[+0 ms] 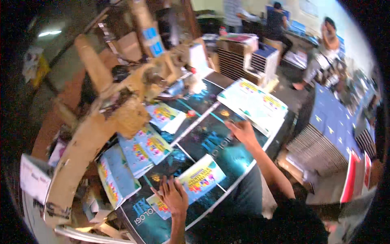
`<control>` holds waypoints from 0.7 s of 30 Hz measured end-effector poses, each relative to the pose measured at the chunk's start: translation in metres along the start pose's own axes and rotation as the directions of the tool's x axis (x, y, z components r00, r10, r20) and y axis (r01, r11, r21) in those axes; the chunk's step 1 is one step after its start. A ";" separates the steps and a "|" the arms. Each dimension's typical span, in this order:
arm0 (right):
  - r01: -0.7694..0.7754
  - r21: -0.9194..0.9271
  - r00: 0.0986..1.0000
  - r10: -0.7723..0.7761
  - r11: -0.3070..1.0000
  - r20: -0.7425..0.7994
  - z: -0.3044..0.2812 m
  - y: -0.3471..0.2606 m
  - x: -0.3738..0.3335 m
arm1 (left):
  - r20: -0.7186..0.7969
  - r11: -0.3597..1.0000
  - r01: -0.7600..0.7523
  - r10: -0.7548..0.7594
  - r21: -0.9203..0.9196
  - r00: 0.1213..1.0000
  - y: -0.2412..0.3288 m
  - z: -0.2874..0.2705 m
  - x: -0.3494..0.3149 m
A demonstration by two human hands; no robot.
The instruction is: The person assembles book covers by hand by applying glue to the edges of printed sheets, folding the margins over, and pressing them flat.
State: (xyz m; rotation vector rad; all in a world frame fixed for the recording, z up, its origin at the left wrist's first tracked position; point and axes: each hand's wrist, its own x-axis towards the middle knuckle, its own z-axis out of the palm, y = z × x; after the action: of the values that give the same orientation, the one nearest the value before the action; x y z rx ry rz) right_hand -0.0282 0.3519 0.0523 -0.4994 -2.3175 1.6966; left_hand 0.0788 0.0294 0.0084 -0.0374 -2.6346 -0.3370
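At lower centre of the frame, a light-blue printed cover [202, 177] is pressed flat on the dark poster sheets [211, 142] of the desk by the open left hand [174, 197]. At centre, the right hand [243, 131], fingers loosely spread and gripping nothing, is laid near a stack of covers [254, 103]. Loose sheets could be smeared sideways or creased under sliding palms.

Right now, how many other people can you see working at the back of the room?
3. One in a striped shirt stands at the far back, one in a dark shirt is beside them, and one in a light top bends over the blue stacks on the right. More may be hidden.
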 end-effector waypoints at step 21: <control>0.414 -0.150 0.909 -0.397 0.898 0.131 -0.014 0.061 -0.183 | 0.579 0.942 -0.335 0.289 -0.030 0.762 0.039 -0.079 -0.020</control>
State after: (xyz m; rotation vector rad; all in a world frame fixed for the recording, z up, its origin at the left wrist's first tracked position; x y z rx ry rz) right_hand 0.1529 0.3078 0.0021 0.0484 -2.4340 1.3534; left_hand 0.1356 0.0489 0.0758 -0.6501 -3.1622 -0.1139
